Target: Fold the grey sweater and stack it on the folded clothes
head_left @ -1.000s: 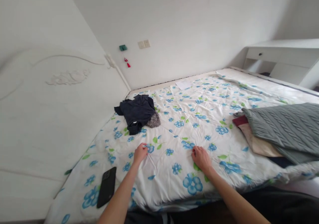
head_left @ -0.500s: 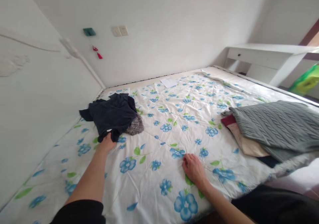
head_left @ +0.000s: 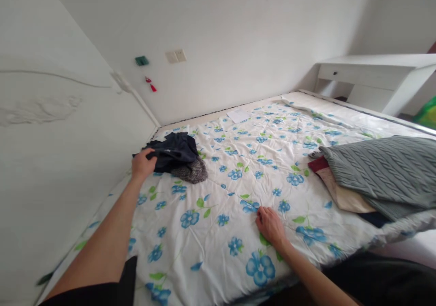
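Observation:
My left hand [head_left: 143, 164] is closed on the near edge of a dark navy garment [head_left: 173, 152], possibly a shirt, lifting that edge off the bed. Under and beside this crumpled garment lies a speckled grey-brown knit piece [head_left: 192, 170]. My right hand [head_left: 270, 225] rests on the floral bedsheet [head_left: 211, 238], its fingers curled together with nothing visible in them. Part of those fingers is turned away from view.
A folded grey cable-knit sweater [head_left: 381, 170] lies at the right over beige, red and dark cloth. A white paper [head_left: 237, 115] is near the wall. Beyond the bed stands a white desk [head_left: 368, 76]; a white headboard [head_left: 68, 160] bounds the left.
My left hand has raised the near edge of the navy garment and moved it away from me, folding it back. The right hand stays on the sheet. The view has shifted slightly left.

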Tool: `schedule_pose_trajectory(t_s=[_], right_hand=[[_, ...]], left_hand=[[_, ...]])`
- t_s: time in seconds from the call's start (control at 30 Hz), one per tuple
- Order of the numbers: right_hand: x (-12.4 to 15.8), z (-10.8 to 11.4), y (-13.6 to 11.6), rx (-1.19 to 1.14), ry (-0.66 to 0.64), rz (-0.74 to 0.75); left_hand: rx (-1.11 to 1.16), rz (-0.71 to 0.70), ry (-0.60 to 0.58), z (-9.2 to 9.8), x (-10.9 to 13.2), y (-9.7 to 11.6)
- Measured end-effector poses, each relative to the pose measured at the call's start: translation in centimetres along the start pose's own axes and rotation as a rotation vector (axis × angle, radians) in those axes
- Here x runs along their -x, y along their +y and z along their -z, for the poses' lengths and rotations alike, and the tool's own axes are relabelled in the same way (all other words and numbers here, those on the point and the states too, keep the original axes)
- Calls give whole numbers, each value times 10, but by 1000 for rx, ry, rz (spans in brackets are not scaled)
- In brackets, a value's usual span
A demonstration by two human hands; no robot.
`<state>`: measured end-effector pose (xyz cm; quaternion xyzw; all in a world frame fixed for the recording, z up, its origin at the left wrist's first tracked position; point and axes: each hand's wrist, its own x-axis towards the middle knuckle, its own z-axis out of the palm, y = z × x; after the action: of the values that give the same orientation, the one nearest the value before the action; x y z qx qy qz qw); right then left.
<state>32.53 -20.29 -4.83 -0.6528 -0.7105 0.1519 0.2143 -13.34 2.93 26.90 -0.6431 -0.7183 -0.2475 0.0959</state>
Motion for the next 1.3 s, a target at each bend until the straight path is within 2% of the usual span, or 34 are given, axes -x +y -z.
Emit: schedule_pose_trajectory(t_s=[0.03,0.07,0.17,0.23,0.27,0.33,0.37,0.43,0.53,0.63,0.7,0.8,0.9,0.97,1.03,1.13,1.2,1.3], right_hand=[[1,1,-1,-5,1,3],[1,2,-2,-12,3,5],[3,5,-3,-53,12,1],[4,6,-3,-97,24,-16],[5,6,-2,-129,34,-30],[5,6,2,-218,57,-67],[6,7,5,-276,68,-87],[7,8,11,-400,86,-129],[12,13,18,-544,85,-162],[25,20,24,-604,46,-110],[34,23,25,-599,36,-52],[45,24,27,-558,102,0],[49,23,27,-506,167,14],[50,23,27,-462,132,39],[51,26,25,-447,85,57],[50,37,23,-497,70,-2],[46,52,25,-537,71,-95],[31,88,35,-631,153,-233]], left_hand=[[29,-15,89,30,-17,12],[117,-43,233,61,-33,24],[366,-273,562,158,-60,62],[464,-382,652,210,-53,89],[507,-413,659,229,-40,102],[586,-419,591,245,0,125],[616,-392,529,241,26,134],[627,-318,263,212,86,146],[605,-231,-173,135,190,148],[602,-149,-472,56,296,138],[644,-72,-548,20,356,129],[688,98,-468,-7,417,112],[753,234,-367,-14,441,95],[840,368,-325,-16,443,86],[929,496,-337,-19,440,81],[991,607,-349,-21,437,80],[1018,661,-400,-21,437,81],[1053,684,-573,-15,431,85]])
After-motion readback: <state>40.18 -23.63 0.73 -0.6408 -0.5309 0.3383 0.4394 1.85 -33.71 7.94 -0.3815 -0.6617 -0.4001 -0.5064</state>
